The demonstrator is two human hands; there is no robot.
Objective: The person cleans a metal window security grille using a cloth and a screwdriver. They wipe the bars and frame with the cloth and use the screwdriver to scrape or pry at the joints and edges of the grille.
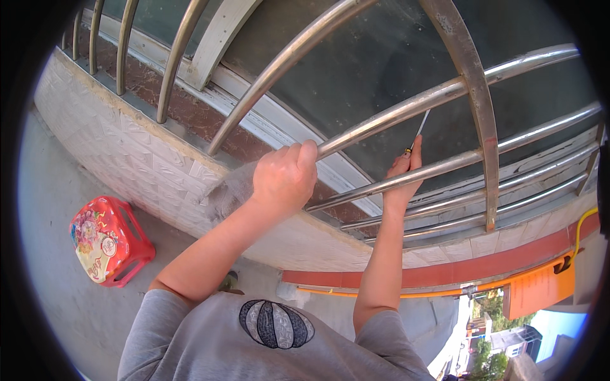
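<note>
My left hand [286,178] is closed around a stainless-steel window bar [391,114] near its lower end. A grey fluffy cloth [231,190] lies over the sill edge beside that hand; whether the fingers touch it is hidden. Between two bars, my right hand [402,176] reaches in towards the window pane [333,85]. It holds a screwdriver [422,126] with a thin shaft and a black-and-yellow handle, mostly covered by the fingers. The shaft points up at the dark glass; I cannot tell whether its tip touches.
A flat steel crossbar [486,128] joins the bars on the right. The white window frame [257,121] runs behind them, above a brown sill [195,107]. A red plastic stool [128,243] stands on the concrete floor [52,228]. An orange pipe [429,295] follows the wall at lower right.
</note>
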